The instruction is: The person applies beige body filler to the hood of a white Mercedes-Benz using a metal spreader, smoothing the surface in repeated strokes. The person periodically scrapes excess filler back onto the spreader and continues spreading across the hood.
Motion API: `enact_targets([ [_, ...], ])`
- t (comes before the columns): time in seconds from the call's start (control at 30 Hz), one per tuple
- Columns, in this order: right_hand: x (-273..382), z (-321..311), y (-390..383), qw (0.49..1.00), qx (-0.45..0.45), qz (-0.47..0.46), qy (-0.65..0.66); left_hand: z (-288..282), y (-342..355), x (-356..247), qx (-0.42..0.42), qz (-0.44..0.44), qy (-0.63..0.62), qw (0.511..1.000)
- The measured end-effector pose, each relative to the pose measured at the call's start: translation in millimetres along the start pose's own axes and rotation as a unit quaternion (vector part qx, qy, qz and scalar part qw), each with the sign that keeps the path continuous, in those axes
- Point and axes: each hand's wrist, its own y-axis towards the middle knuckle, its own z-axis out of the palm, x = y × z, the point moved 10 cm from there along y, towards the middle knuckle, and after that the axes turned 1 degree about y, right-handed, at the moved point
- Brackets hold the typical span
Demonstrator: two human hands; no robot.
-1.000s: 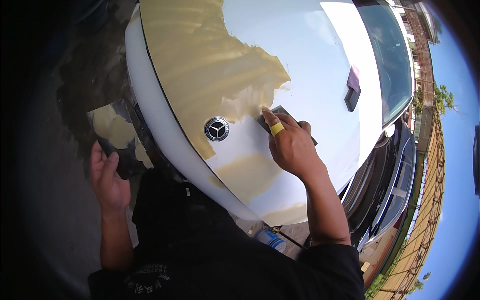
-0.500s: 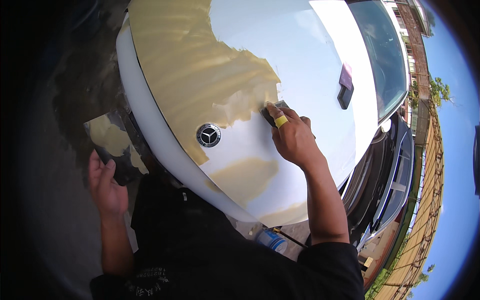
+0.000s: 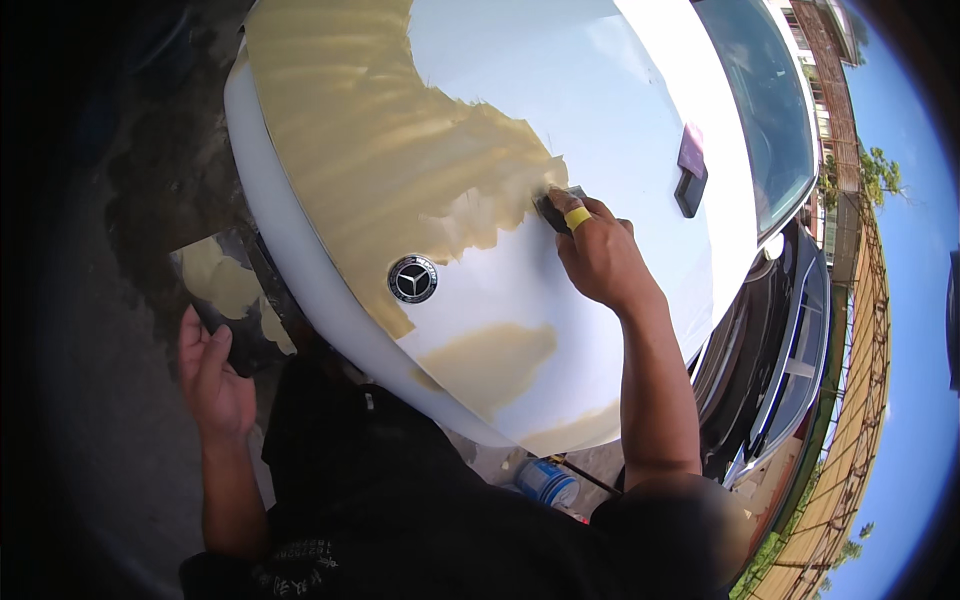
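Observation:
My left hand holds a dark flat board carrying pale yellow putty by its lower edge, left of the car's front. On the white hood, my right hand grips a dark flat spreader, its forefinger pressed along it and wearing a yellow band. The spreader is at the ragged right edge of a broad tan filler coat. A round chrome badge shows at the coat's lower part, with a separate tan patch below it.
A dark block with a pink top lies on the hood's right, near the windshield. A dark car stands beyond. A blue and white bucket sits on the ground below the bumper, with a fence at far right.
My right hand has moved rightward and up with the spreader, and the tan coat's edge has spread along with it. My left hand and board sit slightly lower in the picture.

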Motion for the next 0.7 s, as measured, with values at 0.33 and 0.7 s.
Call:
enact_targets([
  [0.33, 14, -37, 41, 0.995, -0.059, -0.066, -0.051, 11, 12, -1, 0.027, 0.011, -0.005, 1.000],
  [0.7, -3, -13, 34, 1.000, 0.012, 0.013, 0.002, 4, 18, -2, 0.006, 0.000, 0.011, 1.000],
])
